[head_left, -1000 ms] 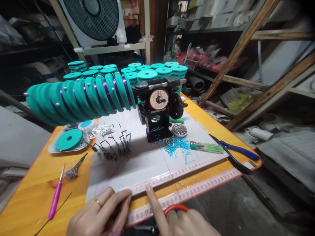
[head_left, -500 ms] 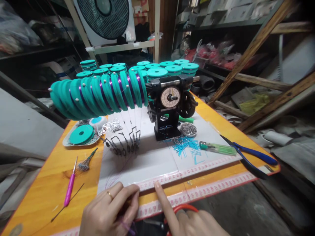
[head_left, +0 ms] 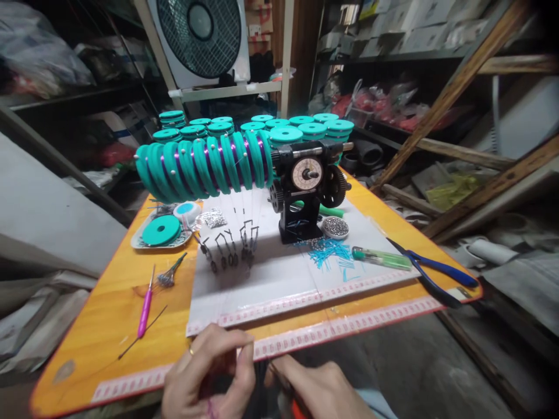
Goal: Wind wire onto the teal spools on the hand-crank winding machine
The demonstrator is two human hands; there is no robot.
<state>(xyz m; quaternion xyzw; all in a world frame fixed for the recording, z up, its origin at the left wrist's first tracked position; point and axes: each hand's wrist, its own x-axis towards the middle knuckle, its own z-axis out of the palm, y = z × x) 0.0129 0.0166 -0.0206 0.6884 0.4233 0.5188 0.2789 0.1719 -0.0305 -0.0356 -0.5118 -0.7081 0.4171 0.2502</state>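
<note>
My left hand point(head_left: 209, 372) is at the table's front edge, thumb and forefinger pinched together, with a bit of thin purple line point(head_left: 212, 407) by the palm. What lies between the fingertips is too fine to see. Just right of it, my right hand point(head_left: 318, 387) closes around scissors with red-orange handles point(head_left: 299, 409), partly hidden by the fingers. Beyond both hands, a row of teal foam spools point(head_left: 205, 166) wound with purple line sits on a black hand-cranked winder point(head_left: 301, 192). Dark rig pieces point(head_left: 229, 256) hang on fine lines below the spools.
Measuring tapes point(head_left: 349, 325) run along the board and table edges. Pliers point(head_left: 441, 273) and a green-capped tube point(head_left: 382, 258) lie at right, near blue strips point(head_left: 329, 256) and a dish of metal bits point(head_left: 335, 227). At left are a pink-handled tool point(head_left: 144, 314) and a tray point(head_left: 135, 238).
My right forefinger has left the tape on the board and curled in around the scissors. Both hands are now lower, close together at the table edge. The camera view has shifted.
</note>
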